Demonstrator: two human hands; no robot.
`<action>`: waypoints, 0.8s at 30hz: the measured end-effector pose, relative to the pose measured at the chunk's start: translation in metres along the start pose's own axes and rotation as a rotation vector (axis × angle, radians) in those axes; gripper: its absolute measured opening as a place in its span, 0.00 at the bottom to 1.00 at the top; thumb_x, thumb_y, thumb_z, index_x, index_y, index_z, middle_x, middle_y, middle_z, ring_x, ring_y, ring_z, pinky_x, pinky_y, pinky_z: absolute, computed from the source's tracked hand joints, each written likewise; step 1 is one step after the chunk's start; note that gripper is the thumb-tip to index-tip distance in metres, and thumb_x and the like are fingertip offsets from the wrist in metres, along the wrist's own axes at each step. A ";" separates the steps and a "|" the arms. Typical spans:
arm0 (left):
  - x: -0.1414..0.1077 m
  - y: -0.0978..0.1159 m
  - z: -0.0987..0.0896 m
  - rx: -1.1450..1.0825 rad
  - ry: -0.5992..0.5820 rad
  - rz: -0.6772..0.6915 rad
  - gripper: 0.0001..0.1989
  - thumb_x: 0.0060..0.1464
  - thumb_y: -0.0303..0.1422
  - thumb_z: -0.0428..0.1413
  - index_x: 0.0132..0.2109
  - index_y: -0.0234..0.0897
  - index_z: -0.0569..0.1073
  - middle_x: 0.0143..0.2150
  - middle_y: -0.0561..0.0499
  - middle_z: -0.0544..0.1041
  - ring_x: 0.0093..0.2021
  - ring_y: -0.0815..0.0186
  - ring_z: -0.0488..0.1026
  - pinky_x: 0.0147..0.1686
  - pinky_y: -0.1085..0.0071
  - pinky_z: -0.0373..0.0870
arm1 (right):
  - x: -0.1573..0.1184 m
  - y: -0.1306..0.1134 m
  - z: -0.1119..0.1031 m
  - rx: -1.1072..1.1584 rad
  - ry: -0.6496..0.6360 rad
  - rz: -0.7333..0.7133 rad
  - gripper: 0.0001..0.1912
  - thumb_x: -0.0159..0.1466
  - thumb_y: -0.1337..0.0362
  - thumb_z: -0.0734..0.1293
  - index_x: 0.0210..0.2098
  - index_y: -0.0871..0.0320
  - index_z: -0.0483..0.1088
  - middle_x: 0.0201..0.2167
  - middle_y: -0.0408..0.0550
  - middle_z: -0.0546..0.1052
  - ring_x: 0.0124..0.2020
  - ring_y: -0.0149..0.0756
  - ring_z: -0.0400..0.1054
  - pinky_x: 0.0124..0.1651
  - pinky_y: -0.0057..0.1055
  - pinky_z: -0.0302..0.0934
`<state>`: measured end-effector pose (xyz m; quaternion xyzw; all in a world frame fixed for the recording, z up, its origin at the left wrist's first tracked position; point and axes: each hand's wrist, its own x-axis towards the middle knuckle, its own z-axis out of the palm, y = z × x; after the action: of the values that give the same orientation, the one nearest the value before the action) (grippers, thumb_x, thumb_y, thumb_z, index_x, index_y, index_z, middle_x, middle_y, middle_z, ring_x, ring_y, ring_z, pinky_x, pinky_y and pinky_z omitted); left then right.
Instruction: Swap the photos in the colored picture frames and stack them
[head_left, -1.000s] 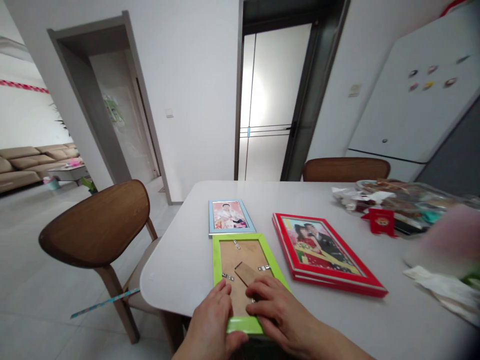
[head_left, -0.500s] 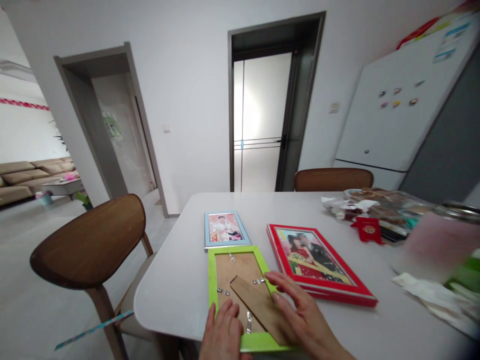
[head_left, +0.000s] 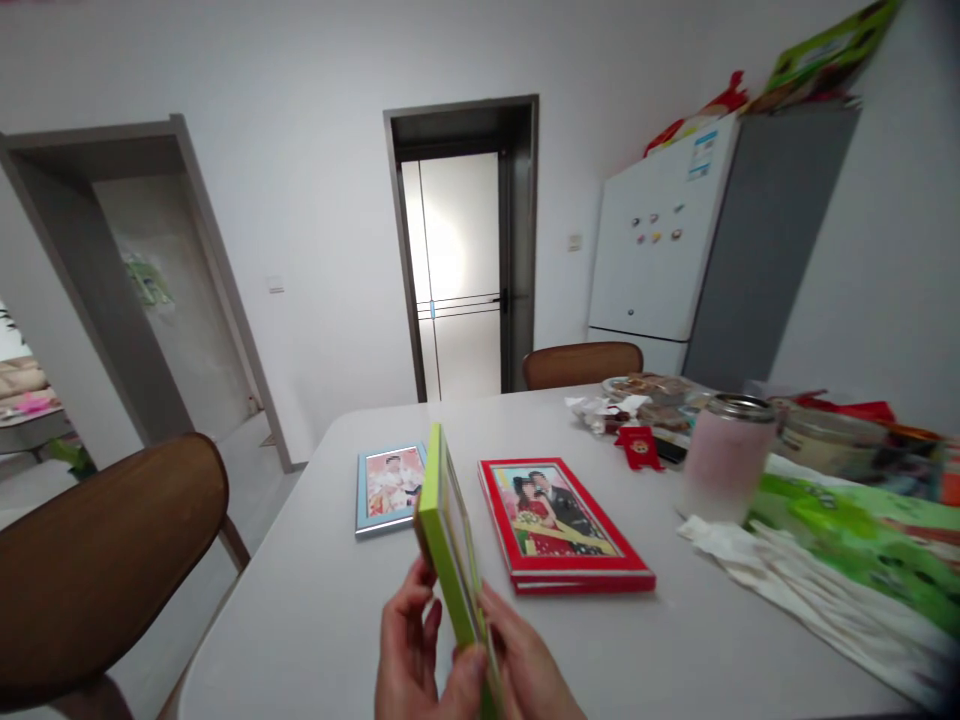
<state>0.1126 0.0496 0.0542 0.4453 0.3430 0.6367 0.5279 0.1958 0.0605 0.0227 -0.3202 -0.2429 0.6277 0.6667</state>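
A green photo frame (head_left: 444,540) stands on edge between my hands, seen nearly side-on. My left hand (head_left: 420,650) grips its lower left part, fingers curled round it. On the frame's right side, my right hand (head_left: 525,655) presses against the lower part, its fingertips partly hidden. Behind and to the left, a blue frame with a photo (head_left: 386,490) lies on the white table (head_left: 300,620), partly covered by the green one. Two stacked red frames (head_left: 615,570) lie to the right, a photo of two people facing up.
A pink jar (head_left: 727,460) stands on the right, beside white tissues (head_left: 780,570) and a green packet (head_left: 847,540). A red paper item (head_left: 639,448) and plastic bags lie farther back. Brown chairs (head_left: 112,560) stand at the left and far side.
The green frame, earlier lying back side up under both hands, is now lifted and turned on edge between them. The view has swung to the right.
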 end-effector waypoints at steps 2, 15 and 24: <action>0.015 0.010 0.006 -0.019 -0.010 -0.007 0.28 0.38 0.36 0.60 0.47 0.41 0.59 0.50 0.46 0.67 0.47 0.61 0.67 0.44 0.69 0.65 | 0.007 -0.030 -0.013 -0.046 0.027 -0.017 0.21 0.53 0.58 0.63 0.46 0.57 0.64 0.29 0.46 0.76 0.29 0.36 0.70 0.33 0.32 0.64; 0.064 -0.085 0.058 0.472 -0.339 -0.041 0.22 0.45 0.21 0.47 0.51 0.31 0.60 0.52 0.43 0.67 0.50 0.65 0.65 0.49 0.69 0.61 | 0.082 -0.148 -0.133 -0.978 0.433 -0.289 0.17 0.47 0.67 0.64 0.38 0.60 0.71 0.28 0.46 0.77 0.27 0.37 0.70 0.29 0.30 0.64; 0.093 -0.086 0.020 0.963 -0.364 0.054 0.24 0.51 0.32 0.46 0.54 0.26 0.56 0.56 0.38 0.60 0.55 0.62 0.58 0.52 0.67 0.55 | 0.085 -0.147 -0.139 -1.282 0.568 -0.358 0.20 0.46 0.66 0.63 0.39 0.62 0.71 0.30 0.52 0.76 0.33 0.42 0.69 0.41 0.37 0.59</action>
<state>0.1584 0.1576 0.0031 0.7501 0.4883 0.3321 0.2978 0.4049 0.1265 0.0290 -0.7543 -0.4295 0.1357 0.4777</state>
